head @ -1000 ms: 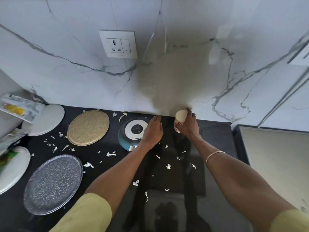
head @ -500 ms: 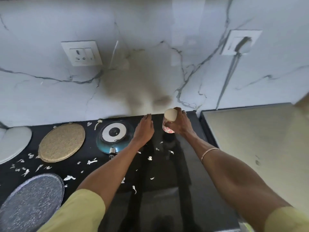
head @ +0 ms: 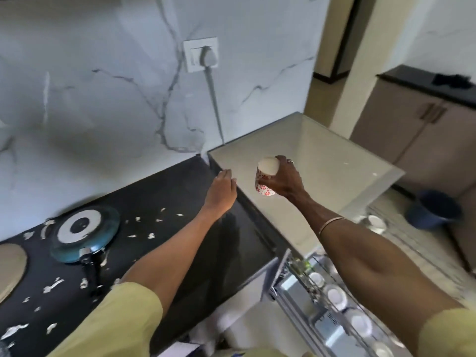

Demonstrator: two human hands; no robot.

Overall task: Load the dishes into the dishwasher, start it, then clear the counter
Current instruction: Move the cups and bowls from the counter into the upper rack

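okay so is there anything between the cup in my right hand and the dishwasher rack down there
Nothing visible blocks it. The right hand holds the patterned cup in the air over the dishwasher's top; the pulled-out rack lies lower right, already holding white cups. Your own right forearm crosses over part of the rack.

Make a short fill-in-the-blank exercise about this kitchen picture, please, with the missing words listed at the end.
1. The right hand holds a white cup with a ____ flower pattern.
2. The left hand holds ____.
3. The pan lies upside down on the ____ counter.
4. The plug sits in a socket on the ____.

Missing words: red; nothing; black; wall
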